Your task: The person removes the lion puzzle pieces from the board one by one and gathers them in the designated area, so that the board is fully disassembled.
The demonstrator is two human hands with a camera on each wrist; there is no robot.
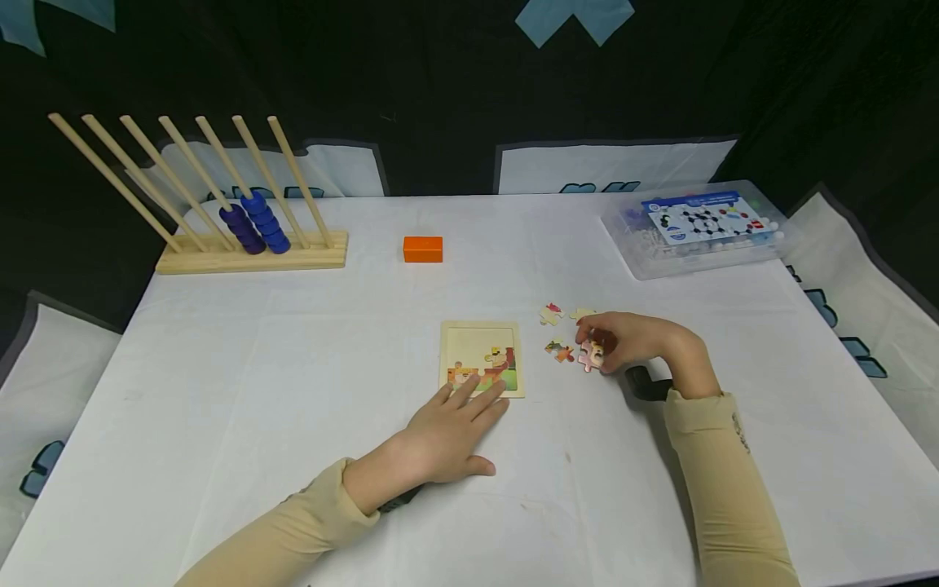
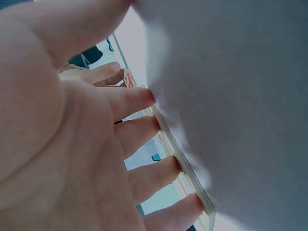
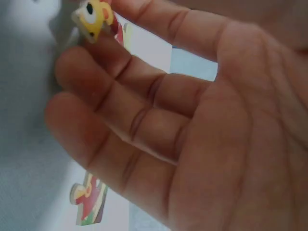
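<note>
A square wooden puzzle board lies on the table, with several picture pieces set along its lower and right parts. My left hand rests flat with straight fingers, its fingertips on the board's near edge; the left wrist view shows them along that edge. To the right of the board, my right hand pinches a puzzle piece with a face printed on it. In the right wrist view this piece tilts at the fingertips, partly hidden. Loose puzzle pieces lie close by: one, another, and a pale one.
At the back left stands a wooden peg rack with blue and purple beads on two pegs. An orange block sits behind the board. A clear plastic box with a blue-and-white label is at the back right.
</note>
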